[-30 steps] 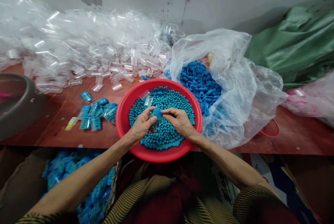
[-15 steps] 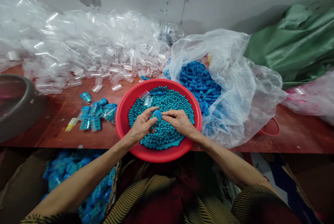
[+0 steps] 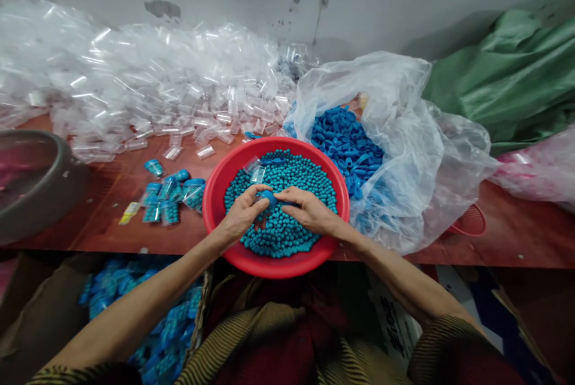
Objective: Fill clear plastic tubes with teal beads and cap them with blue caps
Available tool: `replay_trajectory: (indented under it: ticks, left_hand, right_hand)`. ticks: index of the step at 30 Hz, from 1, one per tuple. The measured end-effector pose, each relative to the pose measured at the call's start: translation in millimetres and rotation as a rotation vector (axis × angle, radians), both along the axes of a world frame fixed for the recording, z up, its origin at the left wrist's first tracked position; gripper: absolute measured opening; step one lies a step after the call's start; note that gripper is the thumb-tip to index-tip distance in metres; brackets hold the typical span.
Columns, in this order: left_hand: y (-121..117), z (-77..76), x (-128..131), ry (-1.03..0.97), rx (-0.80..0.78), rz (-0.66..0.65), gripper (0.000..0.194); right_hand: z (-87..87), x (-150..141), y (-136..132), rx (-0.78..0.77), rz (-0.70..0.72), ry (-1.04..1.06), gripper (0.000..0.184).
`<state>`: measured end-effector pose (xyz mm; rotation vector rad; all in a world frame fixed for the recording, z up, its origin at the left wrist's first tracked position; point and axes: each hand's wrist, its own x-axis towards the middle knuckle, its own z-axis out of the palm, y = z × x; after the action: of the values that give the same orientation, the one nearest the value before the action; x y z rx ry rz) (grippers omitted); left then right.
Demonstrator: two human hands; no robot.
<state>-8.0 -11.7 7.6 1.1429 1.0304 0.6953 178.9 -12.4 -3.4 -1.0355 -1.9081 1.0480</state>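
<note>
Over a red basin (image 3: 276, 269) filled with small teal beads (image 3: 283, 247), both my hands meet. My left hand (image 3: 240, 214) is closed around a small container with a rounded blue top (image 3: 268, 196); its body is mostly hidden by the fingers. My right hand (image 3: 312, 211) pinches a dark blue plastic piece (image 3: 286, 203) against that top; whether the two are joined I cannot tell. On the beads behind my left hand lie a clear plastic tube (image 3: 257, 172) and a loose blue piece (image 3: 274, 161).
Clear tubes (image 3: 179, 85) are heaped along the wall. Filled blue-capped containers (image 3: 169, 212) lie left of the basin, near a grey tub (image 3: 58, 187). Blue plastic pieces (image 3: 345, 139) spill from a clear bag (image 3: 413, 133) at right. A box below holds more containers (image 3: 175, 328).
The container in my left hand has turned, so its rounded blue top now faces up. A dark blue piece now shows between my right fingers. The view has shifted slightly.
</note>
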Motion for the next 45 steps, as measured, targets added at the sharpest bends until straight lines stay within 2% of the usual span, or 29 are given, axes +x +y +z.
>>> replay_trajectory:
  ticks: [3,5,7,10,11,13,15,16,21,25,31,33,36,38,41,43,45]
  left_hand:
    - [1,2.1,-1,-0.003,0.003,-0.059,0.043]
    - [0,1.9,2,0.002,0.009,-0.066,0.043]
    - [-3,1.0,7,0.017,0.021,-0.053,0.045]
    - [-8,0.3,15,0.018,0.056,0.056,0.047]
    - [-10,0.4,17,0.006,0.071,0.106,0.047]
    - [-12,0.9,20,-0.033,0.089,0.192,0.044]
    - [-13,1.3,20,-0.075,0.079,0.205,0.046]
    - [-14,1.3,20,-0.087,0.068,0.191,0.048]
    - [-13,2.4,21,-0.072,0.041,0.169,0.044]
    - [-15,5.2,28,-0.067,0.034,0.193,0.034]
    - [-21,-1.5,33,0.097,0.257,0.253,0.019]
    - [-21,-2.5,34,0.081,0.253,0.265,0.020]
    - [-17,1.6,32,-0.067,0.099,0.248,0.029]
    - [-14,6.0,28,-0.197,-0.036,0.219,0.037]
    - [-10,10.5,19,-0.292,-0.193,0.171,0.048]
    - [-10,11.6,14,-0.284,-0.225,0.141,0.049]
    - [-10,13.0,11,-0.244,-0.197,0.135,0.049]
  right_hand:
    - [-1.0,7,7,-0.248,-0.082,0.193,0.035]
    - [-0.5,6,9,-0.308,-0.144,0.238,0.043]
    - [2.2,1,6,-0.229,-0.181,0.183,0.043]
    - [8.0,-10,-5,-0.045,-0.110,-0.041,0.043]
    - [9.3,-13,-9,0.000,-0.063,-0.120,0.049]
    - [10.1,-19,-16,0.058,0.011,-0.245,0.072]
    - [8.9,-23,-21,0.091,0.018,-0.341,0.092]
    - [8.1,-24,-23,0.099,-0.003,-0.385,0.094]
    - [4.5,-32,-30,0.191,-0.174,-0.443,0.081]
    - [-1.3,-37,-34,0.303,-0.243,-0.434,0.080]
    - [-12.3,-40,-37,0.339,-0.254,-0.487,0.084]
    - [-11.1,-39,-35,0.296,-0.234,-0.459,0.083]
    - [-4.0,-35,-30,0.167,-0.187,-0.295,0.077]
    - [1.3,-29,-26,0.005,-0.107,-0.107,0.079]
    - [6.0,-19,-22,-0.360,0.041,0.157,0.099]
    - [6.4,-15,-20,-0.543,0.082,0.253,0.105]
    - [4.7,-15,-19,-0.601,0.077,0.301,0.099]
